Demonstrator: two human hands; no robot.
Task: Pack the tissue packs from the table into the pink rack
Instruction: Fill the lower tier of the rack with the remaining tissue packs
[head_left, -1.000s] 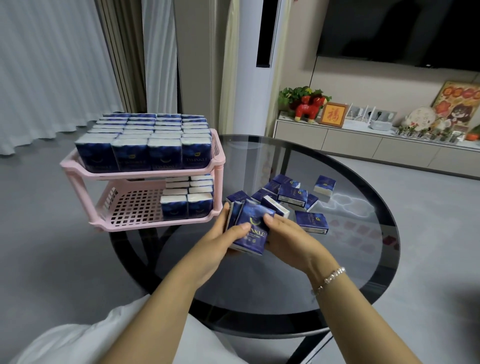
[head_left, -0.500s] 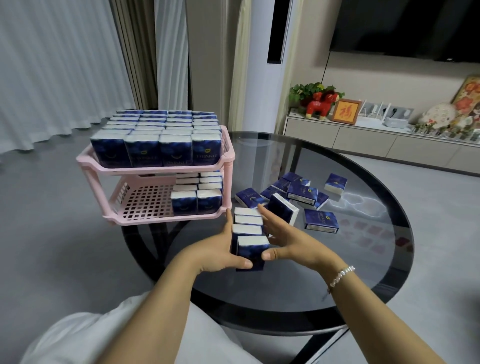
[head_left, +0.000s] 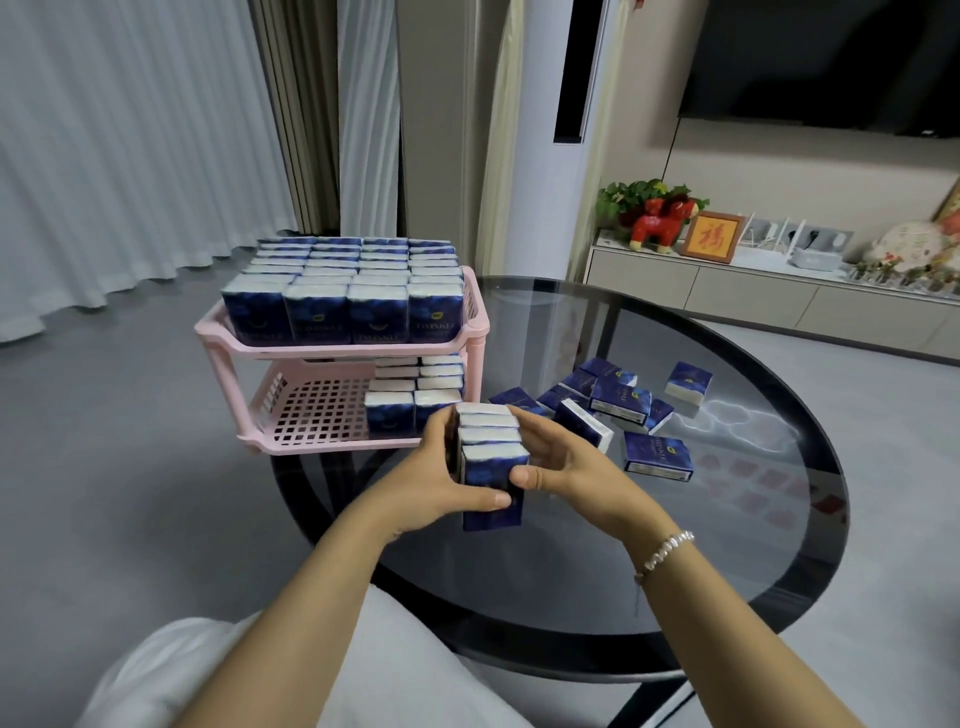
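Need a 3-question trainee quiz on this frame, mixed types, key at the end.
1. True or false: the upper tier of the pink rack is full of tissue packs.
2. What do the left hand and right hand hold? A) one pack B) a row of four packs C) nothing
3. Where are the loose packs lying?

Key: 1 true; 2 B; 3 on the glass table, right of the rack.

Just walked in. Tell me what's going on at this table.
A person is packing tissue packs into a pink rack. Both hands, left and right, grip a row of four packs between them, just in front of the rack's lower shelf. The top shelf is full, the lower shelf partly filled. Loose packs remain on the glass table.
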